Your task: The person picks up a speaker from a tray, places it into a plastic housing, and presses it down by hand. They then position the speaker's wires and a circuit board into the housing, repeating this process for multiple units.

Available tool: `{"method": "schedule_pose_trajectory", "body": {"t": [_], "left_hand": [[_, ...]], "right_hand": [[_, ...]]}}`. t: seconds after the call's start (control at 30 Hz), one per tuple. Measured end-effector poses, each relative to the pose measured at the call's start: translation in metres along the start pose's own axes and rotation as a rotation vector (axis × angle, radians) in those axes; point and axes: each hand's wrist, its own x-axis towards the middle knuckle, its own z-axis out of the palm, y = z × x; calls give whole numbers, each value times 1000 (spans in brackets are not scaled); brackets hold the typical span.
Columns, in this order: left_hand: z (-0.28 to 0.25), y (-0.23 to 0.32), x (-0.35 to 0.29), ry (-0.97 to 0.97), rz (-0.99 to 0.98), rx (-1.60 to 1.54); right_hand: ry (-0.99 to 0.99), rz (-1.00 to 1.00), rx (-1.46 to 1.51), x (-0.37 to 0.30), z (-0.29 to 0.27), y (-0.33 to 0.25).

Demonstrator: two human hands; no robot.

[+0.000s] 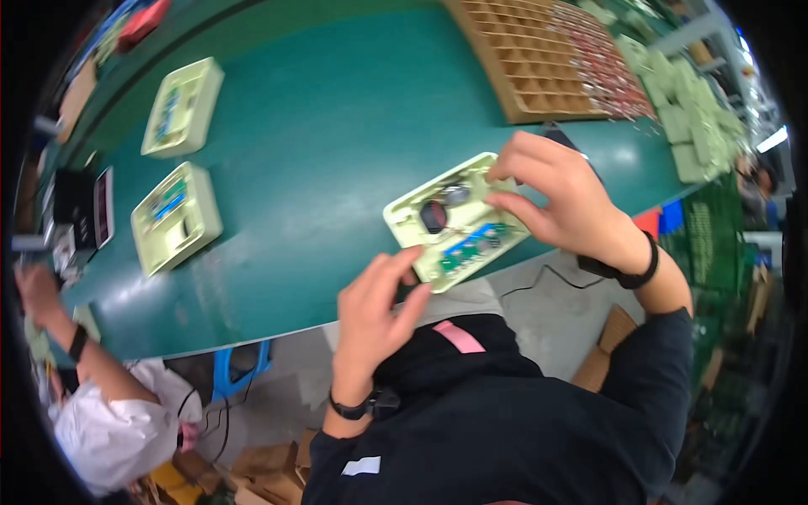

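A pale green plastic housing [402,229] lies tilted near the table's front edge, its open side up. Inside it are a green circuit board [474,248] with a blue strip, a dark round part [433,216] and a greyish round part [455,195] beside it. My left hand [374,307] grips the housing's near left corner between thumb and fingers. Over its right end is my right hand [551,189], thumb and fingertips drawn together inside the rim. Whatever they pinch there is too small to make out.
Two similar housings with boards, a farther one [206,93] and a nearer one [210,210], sit at left on the green table [337,109]. A divided cardboard tray [526,59] holds many small red parts. Pale green housings [686,126] are piled at right. A co-worker's hand [38,295] is far left.
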Motion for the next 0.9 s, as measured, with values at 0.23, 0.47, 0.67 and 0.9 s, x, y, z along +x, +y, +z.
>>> {"method": "schedule_pose_trajectory", "body": {"t": [0.23, 0.47, 0.67, 0.9], "left_hand": [[8, -2, -1, 14, -3, -48], [9, -1, -2, 16, -12, -40], [9, 0, -1, 23, -18, -35], [11, -2, -3, 32, -27, -39]], "right_hand": [[-64, 243, -18, -28, 3, 10], [-68, 194, -148, -20, 29, 19], [-147, 210, -312, -15, 39, 17], [-179, 117, -474, -11, 40, 12]]}}
